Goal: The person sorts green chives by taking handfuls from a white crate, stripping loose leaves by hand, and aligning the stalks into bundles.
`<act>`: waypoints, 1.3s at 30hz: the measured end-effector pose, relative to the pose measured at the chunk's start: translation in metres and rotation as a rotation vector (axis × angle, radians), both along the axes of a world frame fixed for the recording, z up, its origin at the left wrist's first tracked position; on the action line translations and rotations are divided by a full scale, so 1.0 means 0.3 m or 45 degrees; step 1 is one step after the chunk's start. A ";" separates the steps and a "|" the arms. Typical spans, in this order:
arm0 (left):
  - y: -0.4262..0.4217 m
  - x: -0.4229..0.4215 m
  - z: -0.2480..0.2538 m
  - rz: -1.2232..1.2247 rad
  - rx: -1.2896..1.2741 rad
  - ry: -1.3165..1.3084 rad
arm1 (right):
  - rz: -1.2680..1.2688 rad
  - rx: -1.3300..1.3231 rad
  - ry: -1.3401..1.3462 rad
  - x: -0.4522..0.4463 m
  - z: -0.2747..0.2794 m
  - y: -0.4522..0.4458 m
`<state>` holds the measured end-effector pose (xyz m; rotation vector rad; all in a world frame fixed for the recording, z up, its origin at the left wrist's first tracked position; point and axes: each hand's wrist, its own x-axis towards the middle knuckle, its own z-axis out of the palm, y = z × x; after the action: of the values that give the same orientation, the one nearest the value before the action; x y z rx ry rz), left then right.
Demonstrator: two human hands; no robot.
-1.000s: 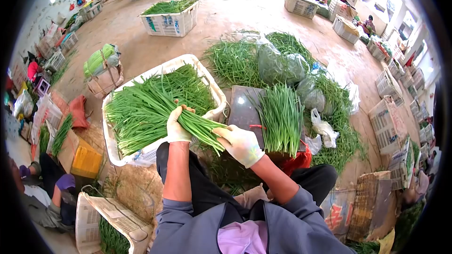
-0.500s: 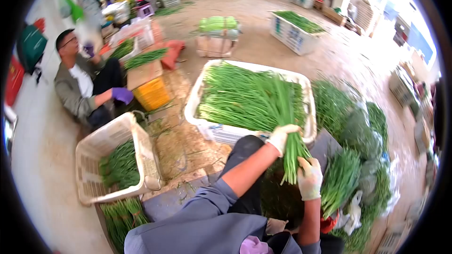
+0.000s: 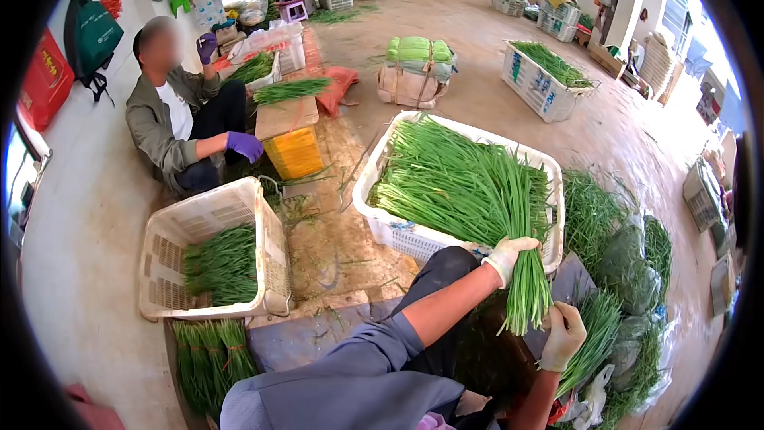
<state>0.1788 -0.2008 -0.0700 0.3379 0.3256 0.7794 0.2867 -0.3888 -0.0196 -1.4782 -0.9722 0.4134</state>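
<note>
My left hand (image 3: 509, 258), in a pale glove, is closed round a bunch of long green stalks (image 3: 527, 295). The bunch's leafy end lies over the white crate (image 3: 414, 240) full of similar greens (image 3: 446, 175); its pale stalk ends point down toward me. Just right of those ends is my right hand (image 3: 563, 336), gloved too, with thumb and fingers apart and nothing seen between them. Below and beside it a loose pile of greens (image 3: 593, 338) lies on a dark board (image 3: 574, 277).
A person (image 3: 179, 111) in purple gloves sits at the left, by a yellow box (image 3: 293, 151). A tilted white crate (image 3: 274, 259) holds greens, with tied bundles (image 3: 211, 358) below. Plastic bags (image 3: 629, 271) and loose greens lie right. Another filled crate (image 3: 541, 95) stands beyond.
The view has swung left, bringing the seated person into sight. My right hand has come off the stalk ends and opened; my left hand still holds the bunch.
</note>
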 end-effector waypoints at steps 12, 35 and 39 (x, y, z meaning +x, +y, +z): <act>0.010 -0.039 0.036 0.023 -0.180 -0.055 | -0.117 0.378 0.716 0.012 0.047 -0.161; -0.129 0.140 -0.108 0.103 0.981 0.275 | 0.157 0.103 -0.907 -0.017 0.315 0.135; -0.152 0.120 -0.144 0.096 0.929 0.324 | 0.155 0.130 -1.022 0.020 0.277 0.329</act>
<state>0.2149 -0.2464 -0.1130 1.1222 0.2836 0.9149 0.2926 -0.2900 0.0635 -1.5110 -1.6886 -0.1757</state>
